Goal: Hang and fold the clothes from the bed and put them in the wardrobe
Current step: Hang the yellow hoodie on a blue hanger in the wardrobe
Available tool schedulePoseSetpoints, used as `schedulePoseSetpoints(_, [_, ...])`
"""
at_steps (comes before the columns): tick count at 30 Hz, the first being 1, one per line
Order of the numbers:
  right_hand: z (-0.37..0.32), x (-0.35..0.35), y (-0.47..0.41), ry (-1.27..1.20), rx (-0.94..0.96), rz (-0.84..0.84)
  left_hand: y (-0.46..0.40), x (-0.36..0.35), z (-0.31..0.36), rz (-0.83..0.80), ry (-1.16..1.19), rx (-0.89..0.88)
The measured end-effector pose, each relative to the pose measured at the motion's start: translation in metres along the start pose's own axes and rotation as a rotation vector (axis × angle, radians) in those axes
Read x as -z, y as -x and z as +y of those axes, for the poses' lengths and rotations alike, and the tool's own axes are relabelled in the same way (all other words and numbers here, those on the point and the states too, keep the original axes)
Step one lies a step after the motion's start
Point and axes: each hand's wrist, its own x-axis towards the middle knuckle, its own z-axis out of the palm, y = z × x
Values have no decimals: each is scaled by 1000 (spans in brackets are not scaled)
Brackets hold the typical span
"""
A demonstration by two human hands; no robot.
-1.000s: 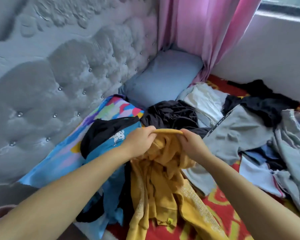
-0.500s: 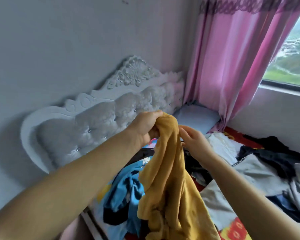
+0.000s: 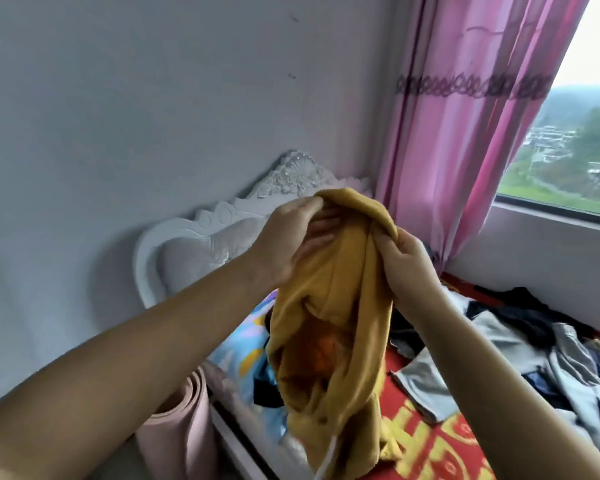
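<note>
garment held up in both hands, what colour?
Mustard yellow fleece garment, held by the left hand and right hand; head view.

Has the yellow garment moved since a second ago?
Yes. The yellow garment has been lifted off the bed, now held at the headboard top.

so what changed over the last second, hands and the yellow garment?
Both hands lifted the yellow garment off the bed to about headboard height; it now hangs free. The left hand has shifted to the top hem, fingers tucked into the opening; the right hand pinches the opposite edge, spreading it. The camera view tilted upward. Both hands kept hold throughout, and the clothes pile stayed put.
</note>
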Motion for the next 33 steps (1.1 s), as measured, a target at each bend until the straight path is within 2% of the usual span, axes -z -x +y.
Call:
schedulePoseSetpoints(2, [-28,-5,6,-180,-123,-12,29,23,-8,-1,-135,-122])
schedulePoseSetpoints(4, [-54,-9,8,-294,-213,-13,65,42,-20,-83,-327,-270])
schedulePoseSetpoints(6, [-77,-14,8,-362,-297,-2,104,53,-29,-153,-493,-315])
schedulePoseSetpoints(7, [-85,-17,8,-385,-341,-12,122,57,-34,-120,-572,-327])
schedulePoseSetpoints(9, [-101,-23,12,-432,-404,-66,152,68,-49,75,-750,-337])
schedulePoseSetpoints(11, [-115,-28,18,-479,-417,-116,179,85,-67,222,-841,-205])
schedulePoseSetpoints(14, [-131,-34,31,-537,-416,-217,216,106,-87,179,-684,62])
schedulePoseSetpoints(15, [-132,-36,35,-562,-419,-246,228,109,-89,217,-580,130])
schedulePoseSetpoints(18, [-119,-44,51,-516,-426,-216,258,115,-71,490,-91,381])
schedulePoseSetpoints(19, [-102,-46,55,-406,-389,-184,269,118,-58,565,28,418])
schedulePoseSetpoints(21, [-70,-53,68,-15,-239,-210,293,125,-30,680,139,447])
schedulePoseSetpoints(23, [-47,-66,94,328,-107,-402,317,130,-6,742,108,448])
schedulePoseSetpoints(24, [-46,-73,115,385,-69,-514,328,129,4,754,61,445])
schedulePoseSetpoints(27, [-53,-99,195,341,152,-941,351,123,20,743,-103,470])
schedulePoseSetpoints(29, [-45,-121,251,422,209,-1213,365,123,31,784,-144,472])
schedulePoseSetpoints(30, [-40,-133,276,482,189,-1271,372,124,38,822,-142,465])
schedulePoseSetpoints(33, [-34,-171,317,492,96,-1266,395,143,64,839,-161,427])
